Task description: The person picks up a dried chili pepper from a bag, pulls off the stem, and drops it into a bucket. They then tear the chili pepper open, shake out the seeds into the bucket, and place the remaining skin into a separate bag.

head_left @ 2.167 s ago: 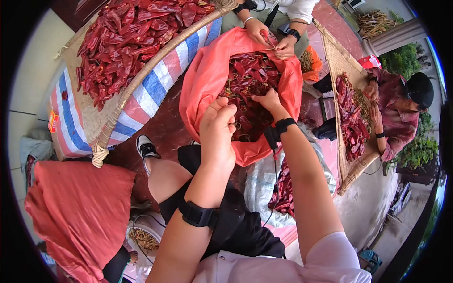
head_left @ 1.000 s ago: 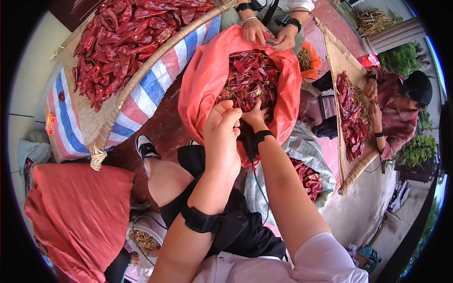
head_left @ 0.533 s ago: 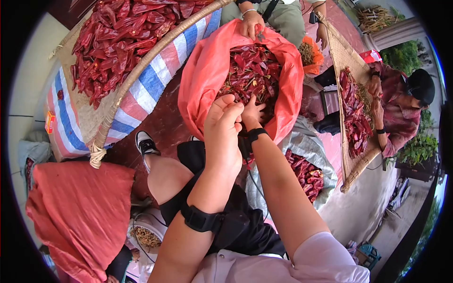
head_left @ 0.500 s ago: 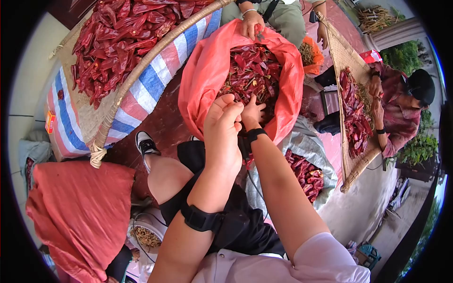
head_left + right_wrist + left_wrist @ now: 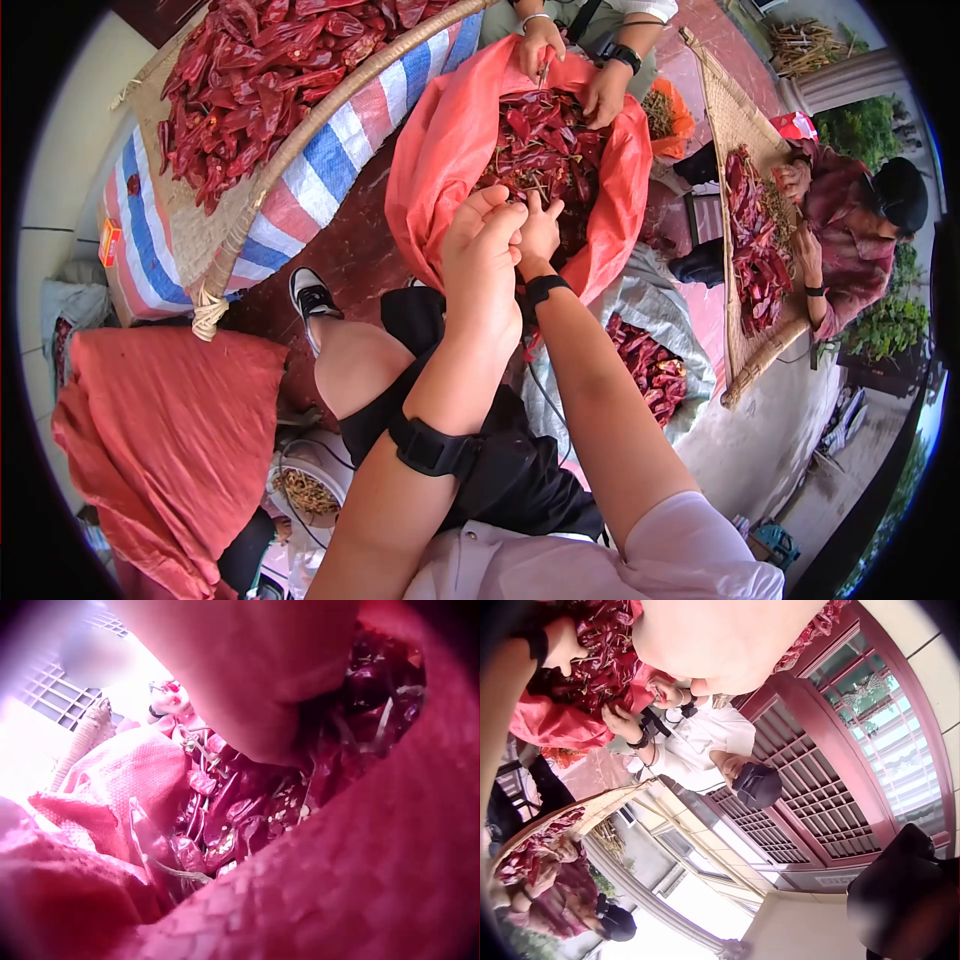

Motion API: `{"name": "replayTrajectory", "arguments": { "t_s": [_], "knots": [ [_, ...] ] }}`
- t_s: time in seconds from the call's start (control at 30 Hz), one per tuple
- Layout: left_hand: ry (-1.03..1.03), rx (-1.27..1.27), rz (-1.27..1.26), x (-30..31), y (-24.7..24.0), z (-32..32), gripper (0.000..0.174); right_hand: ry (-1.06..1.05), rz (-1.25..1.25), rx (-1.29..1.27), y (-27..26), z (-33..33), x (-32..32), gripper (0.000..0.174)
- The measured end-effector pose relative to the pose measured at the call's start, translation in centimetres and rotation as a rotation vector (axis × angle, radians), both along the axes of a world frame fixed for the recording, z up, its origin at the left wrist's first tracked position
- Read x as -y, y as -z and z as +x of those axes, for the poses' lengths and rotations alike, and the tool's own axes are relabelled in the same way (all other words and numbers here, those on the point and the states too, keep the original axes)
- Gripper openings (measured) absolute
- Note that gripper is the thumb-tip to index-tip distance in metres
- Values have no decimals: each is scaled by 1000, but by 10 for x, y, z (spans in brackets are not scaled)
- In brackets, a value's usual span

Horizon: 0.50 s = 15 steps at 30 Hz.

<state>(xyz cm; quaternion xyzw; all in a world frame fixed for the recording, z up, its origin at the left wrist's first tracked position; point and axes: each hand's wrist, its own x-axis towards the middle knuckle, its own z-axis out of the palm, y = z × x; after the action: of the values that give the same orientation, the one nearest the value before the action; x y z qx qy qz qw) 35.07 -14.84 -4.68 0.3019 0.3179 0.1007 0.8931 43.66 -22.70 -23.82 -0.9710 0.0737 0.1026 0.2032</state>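
Observation:
Dried red peppers (image 5: 545,130) fill a red sack (image 5: 425,165) in front of me. My left hand (image 5: 482,260) hangs over the near edge, fingers bent in toward the thumb; whether they pinch anything is hidden. Beside it, my right hand (image 5: 540,235) reaches over the peppers, its thumb and forefinger slightly apart beside a thin pale stem. In the right wrist view, a large blurred part of the right hand (image 5: 255,682) covers peppers (image 5: 225,817) with stems. Only a blurred part of the left hand (image 5: 727,637) shows in the left wrist view.
Another person's hands (image 5: 607,92) are at the sack's far rim. A woven tray of peppers (image 5: 270,80) stands left, and a second person works over another tray (image 5: 790,325) at right. A pale sack (image 5: 690,330) and a white bucket (image 5: 338,455) stand near my legs.
My left hand has shifted slightly up and right, closer to my right hand. The right hand's spread fingers have drawn nearer together. Both of the other person's hands are back at the sack.

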Motion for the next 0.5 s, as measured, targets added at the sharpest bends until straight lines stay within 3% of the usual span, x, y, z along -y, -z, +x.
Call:
{"name": "replayTrajectory", "arguments": {
  "t_s": [0.33, 0.4, 0.43, 0.5],
  "knots": [
    [6, -45, 24, 0, -1, -2, 18, -67, 403, 222, 11, 23, 58, 39],
    [6, -61, 37, 0, -1, -2, 19, 37, 716, 102, 22, 34, 69, 41],
    [5, -73, 43, 0, -2, -1, 19, 67, 848, 25, -13, 28, 63, 42],
    [-1, -69, 38, -1, -1, -1, 19, 104, 945, 38, -29, 29, 65, 40]
  ]
}}
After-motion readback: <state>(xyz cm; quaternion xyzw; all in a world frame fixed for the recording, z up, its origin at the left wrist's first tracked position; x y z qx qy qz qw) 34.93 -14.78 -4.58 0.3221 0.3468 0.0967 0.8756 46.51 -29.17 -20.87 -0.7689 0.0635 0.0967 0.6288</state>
